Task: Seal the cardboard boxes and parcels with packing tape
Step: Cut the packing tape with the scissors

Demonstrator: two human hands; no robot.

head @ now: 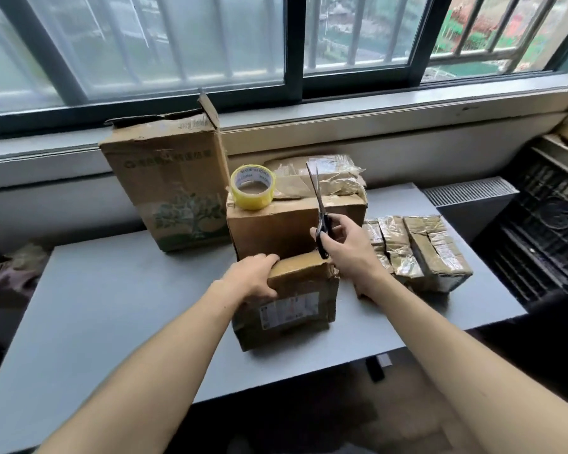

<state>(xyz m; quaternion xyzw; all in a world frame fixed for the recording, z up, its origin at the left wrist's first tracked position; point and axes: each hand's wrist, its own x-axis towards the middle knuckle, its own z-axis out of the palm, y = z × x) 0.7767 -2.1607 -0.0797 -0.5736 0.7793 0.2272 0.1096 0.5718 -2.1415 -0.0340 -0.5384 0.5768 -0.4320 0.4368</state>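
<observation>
A small cardboard box [295, 299] with a shipping label stands on the grey table [112, 316] in front of me. My left hand [253, 276] grips its upper left corner. My right hand [345, 247] holds black-handled scissors [318, 204] above the box's right side, blades pointing up and away. Behind it sits a medium cardboard box [276, 231] with a yellow roll of packing tape [253, 186] on top. A taped parcel [325, 175] lies on that box too.
A tall open carton [168, 185] with a tree print stands at the back left. Several tape-wrapped parcels [420, 250] lie at the right of the table. A window sill runs behind; black crates [545, 224] stand to the right of the table.
</observation>
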